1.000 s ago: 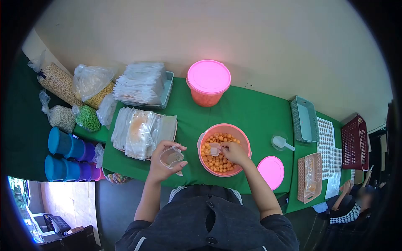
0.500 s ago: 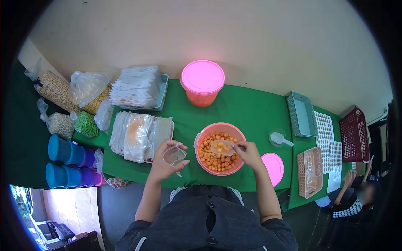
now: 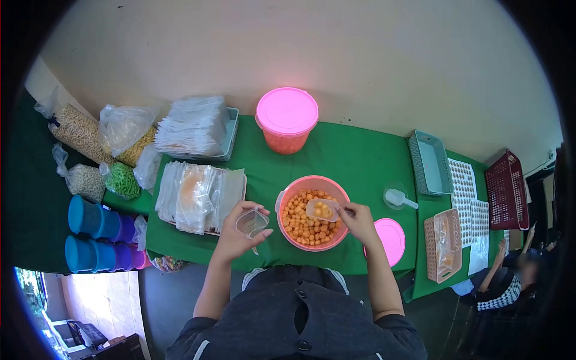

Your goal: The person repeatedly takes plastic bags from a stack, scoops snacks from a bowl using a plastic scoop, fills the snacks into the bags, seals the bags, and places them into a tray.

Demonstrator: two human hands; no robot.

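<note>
A pink tub (image 3: 281,211) of round orange snack balls (image 3: 303,228) stands in front of me. My right hand (image 3: 359,223) grips a translucent scoop (image 3: 315,204) above the balls, with a few of them lying in it. To the left of the tub, my left hand (image 3: 235,235) has its fingers and thumb around a small clear plastic cup (image 3: 252,223). The cup is tilted, and I see no balls in it.
Behind is a lidded pink tub (image 3: 288,111). Plastic bags (image 3: 192,198) lie at left. On the right are a pink lid (image 3: 390,241), a white scoop (image 3: 401,198) and baskets (image 3: 431,162). Bagged snacks (image 3: 78,132) fill the far left. Another person (image 3: 510,288) is far right.
The scoop has shifted slightly relative to the tub and shows fewer balls in it. My left hand keeps its hold on the cup. The whole view has moved slightly.
</note>
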